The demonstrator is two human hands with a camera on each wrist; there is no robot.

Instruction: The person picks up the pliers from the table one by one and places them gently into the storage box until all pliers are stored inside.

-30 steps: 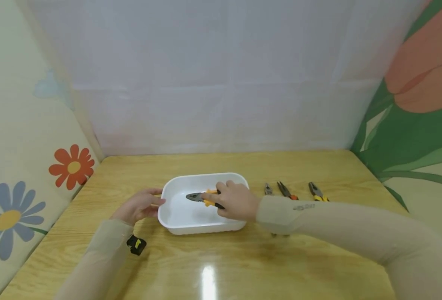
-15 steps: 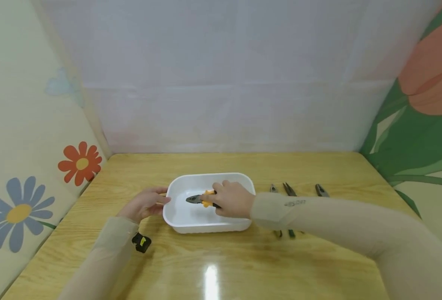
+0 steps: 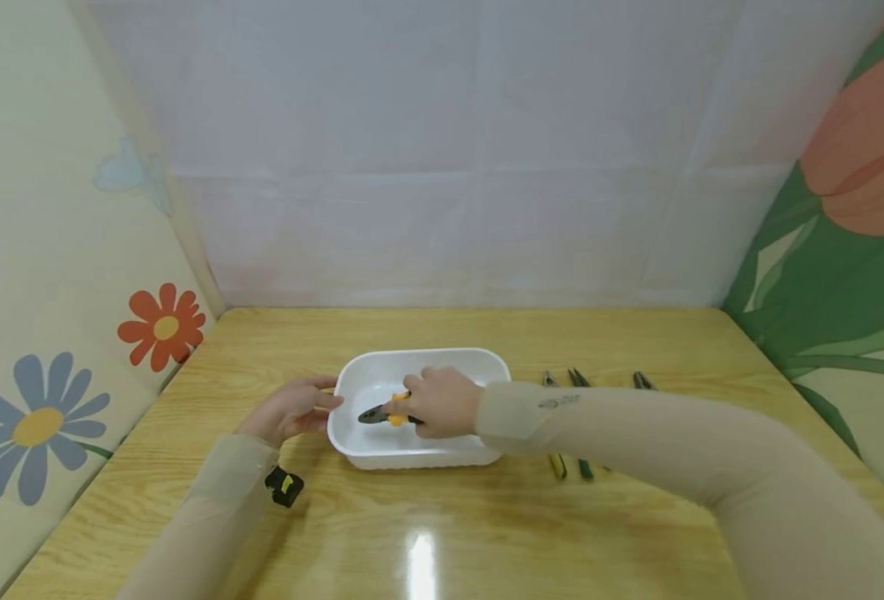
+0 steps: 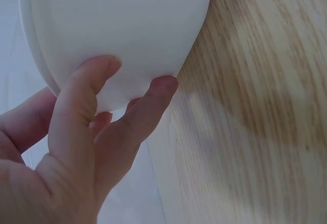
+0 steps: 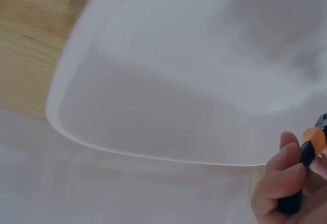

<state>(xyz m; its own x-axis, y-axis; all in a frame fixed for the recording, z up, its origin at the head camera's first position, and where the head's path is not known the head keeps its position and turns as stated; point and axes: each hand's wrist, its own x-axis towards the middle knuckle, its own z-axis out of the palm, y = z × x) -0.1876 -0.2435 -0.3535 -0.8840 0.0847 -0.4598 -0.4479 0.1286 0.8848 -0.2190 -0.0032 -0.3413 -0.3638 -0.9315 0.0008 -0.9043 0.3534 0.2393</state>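
My right hand (image 3: 444,403) grips a pair of combination pliers by its orange-and-black handles, over the inside of a white plastic tray (image 3: 412,460). The pliers' dark head (image 3: 372,415) points left. In the right wrist view the fingers curl round the black-and-orange handle (image 5: 290,203) near the tray wall (image 5: 153,117); most of the pliers is out of frame. My left hand (image 3: 292,410) is at the tray's left end. Seen from the left wrist, its fingertips (image 4: 163,83) rest against the tray's outer wall (image 4: 138,25), with the fingers loosely bent.
Several more pliers lie on the wooden table (image 3: 561,542) right of the tray, partly hidden by the right sleeve: one with yellow handles (image 3: 557,465), one with green handles (image 3: 586,469), and one showing its tip (image 3: 642,381). A black strap piece (image 3: 284,486) shows by the left wrist.
The right hand has carried the pliers left and nearer me within the tray. The left hand keeps its place at the tray's end. The head view has shifted slightly.
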